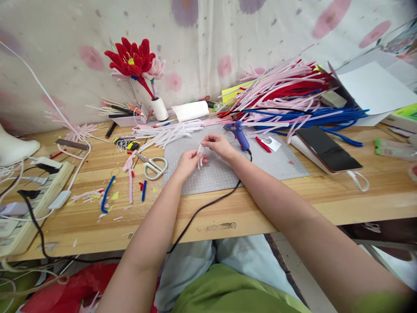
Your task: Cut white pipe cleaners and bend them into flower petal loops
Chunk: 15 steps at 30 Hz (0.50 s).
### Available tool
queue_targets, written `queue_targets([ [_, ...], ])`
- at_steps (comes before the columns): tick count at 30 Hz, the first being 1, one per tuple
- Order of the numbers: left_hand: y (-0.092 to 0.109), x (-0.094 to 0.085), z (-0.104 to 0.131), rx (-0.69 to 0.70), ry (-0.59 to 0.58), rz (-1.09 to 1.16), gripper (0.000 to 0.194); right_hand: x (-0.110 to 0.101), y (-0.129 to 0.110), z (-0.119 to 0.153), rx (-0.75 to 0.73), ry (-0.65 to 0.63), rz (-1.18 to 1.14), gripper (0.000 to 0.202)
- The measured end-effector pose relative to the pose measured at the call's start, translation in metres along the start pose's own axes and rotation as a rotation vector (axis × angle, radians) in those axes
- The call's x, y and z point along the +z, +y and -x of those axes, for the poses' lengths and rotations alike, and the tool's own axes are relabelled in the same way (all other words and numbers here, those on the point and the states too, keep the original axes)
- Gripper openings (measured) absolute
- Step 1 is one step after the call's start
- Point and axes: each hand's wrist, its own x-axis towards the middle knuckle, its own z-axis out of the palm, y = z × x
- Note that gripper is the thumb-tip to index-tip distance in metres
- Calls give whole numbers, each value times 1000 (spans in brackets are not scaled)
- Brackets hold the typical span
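Note:
Over the grey cutting mat [221, 174], both hands meet at a small bunch of white pipe cleaners [200, 155]. My left hand [188, 163] is closed round its lower part. The fingertips of my right hand [219, 145] pinch its top end. Just beyond the hands lies a pile of white pipe cleaners [176, 131]. A purple glue gun [240, 135] rests on the mat right of my right hand. Scissors with pale handles [153, 167] lie left of my left hand.
Blue pipe cleaner pieces [107, 195] and scraps litter the left side. A power strip [35, 204] stands at the left edge, a phone [329, 148] at the right. Behind are a red fuzzy flower [132, 61] and heaped pink pipe cleaners [276, 87]. A black cord [208, 206] crosses the front edge.

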Motion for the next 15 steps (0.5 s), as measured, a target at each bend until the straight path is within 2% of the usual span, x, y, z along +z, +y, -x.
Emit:
queue_targets([
  [3,-2,2,-2,33,33,-51,6,1,0,0,-34,44,57,15],
  [10,-2,2,1,19,17,4,13,1,-2,4,34,-141,59,24],
  [13,2,0,1,90,93,2,17,2,1,3,48,-119,46,26],
  [15,8,-7,-1,156,200,35,20,3,3,2,78,-55,28,27],
])
